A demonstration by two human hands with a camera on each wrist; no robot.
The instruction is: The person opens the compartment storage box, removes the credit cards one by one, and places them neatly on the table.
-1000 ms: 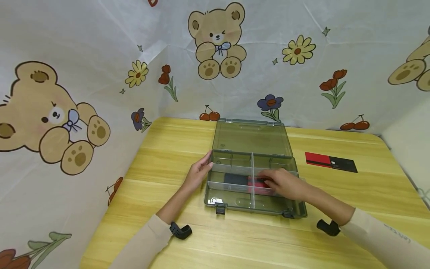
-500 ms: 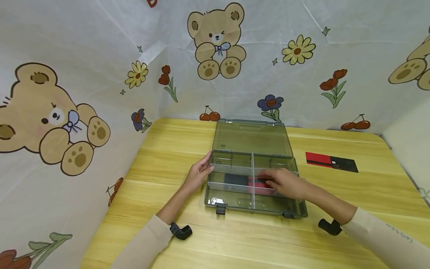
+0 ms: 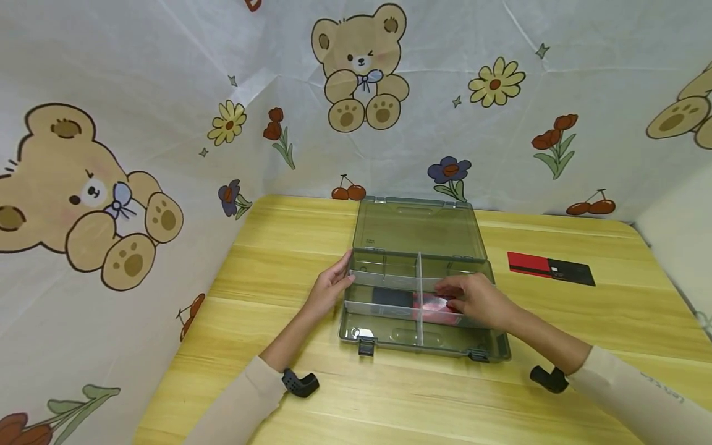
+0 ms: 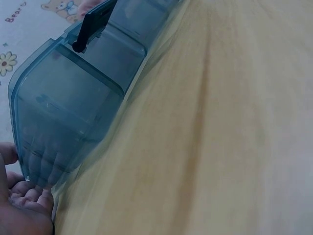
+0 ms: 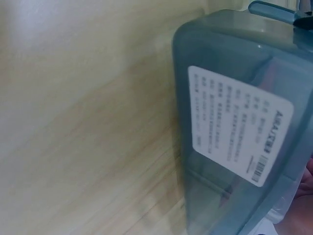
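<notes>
Case (image 3: 414,348): one, smoke-tinted and translucent, standing open on a wood-grain table (image 3: 423,402); lid (image 3: 419,228) laid back at its far side, two dark latches (image 3: 366,347) along its near side, clear dividers (image 3: 384,308) parting the interior into two columns of three compartments. Label (image 5: 239,125): white, printed, on the case's right outer wall. Inner black card (image 3: 392,298): flat in the case's middle row, left column. Inner red card (image 3: 428,303): in the case's middle row, right column, partly covered by fingers. Hands: two, apart from each other. Left hand (image 3: 329,285) at the case's left wall, holding it, thumb by the rim, fingers bent against the outer face. Right hand (image 3: 483,300) reaching over the case's right side, fingers bent down at the inner red card; whether they pinch it cannot be told. Outer red card (image 3: 528,264), dark-striped, and outer black card (image 3: 572,272): end to end, to the right of the case. Cloth (image 3: 183,55): white, printed with bears and flowers, hanging behind the case.
</notes>
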